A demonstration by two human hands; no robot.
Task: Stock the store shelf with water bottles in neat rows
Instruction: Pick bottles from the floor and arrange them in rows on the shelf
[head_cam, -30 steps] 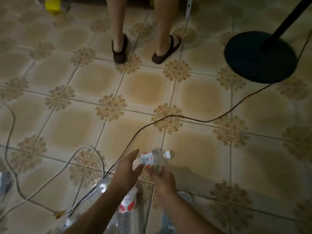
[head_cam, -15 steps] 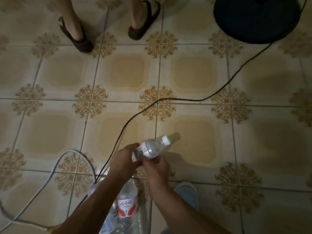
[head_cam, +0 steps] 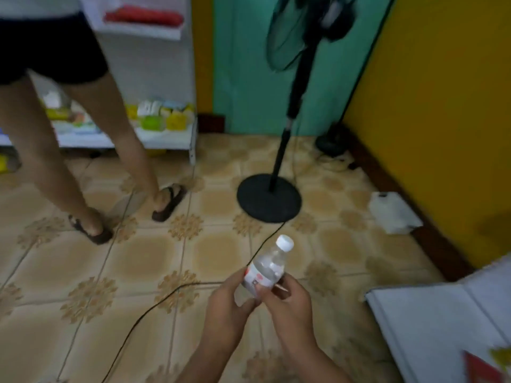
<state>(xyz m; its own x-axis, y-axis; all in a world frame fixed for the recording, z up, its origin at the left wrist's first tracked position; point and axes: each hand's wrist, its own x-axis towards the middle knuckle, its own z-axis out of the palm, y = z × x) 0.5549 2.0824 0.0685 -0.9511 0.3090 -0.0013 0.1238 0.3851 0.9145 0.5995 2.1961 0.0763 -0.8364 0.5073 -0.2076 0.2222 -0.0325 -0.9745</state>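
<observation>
Low in the middle of the frame I have a small water bottle (head_cam: 266, 268) between both my hands, tilted so its white cap (head_cam: 285, 242) leans toward the upper right. My left hand (head_cam: 226, 308) curls round the bottom end, fingers pinching the base. My right hand (head_cam: 287, 302) grips the side at the label, thumb across it. The label (head_cam: 255, 277) is white with a red mark (the writing is too blurred for me to read, so I can't name a brand). The water inside is clear.

Below the bottle lies a patterned tile floor (head_cam: 138, 258), with a thin black cord (head_cam: 166, 297) trailing from the lower left toward the fan's round base (head_cam: 269, 199) in the centre. The fan (head_cam: 307, 31) stands on its black pole in front of a green wall. In the upper left stands another person (head_cam: 91, 128) in dark shorts and sandals, in front of a white shelf (head_cam: 166, 136) holding small yellow and green packages, blurred. A white shelf board (head_cam: 431, 327) fills the lower right corner, beside a yellow wall (head_cam: 442, 106).
</observation>
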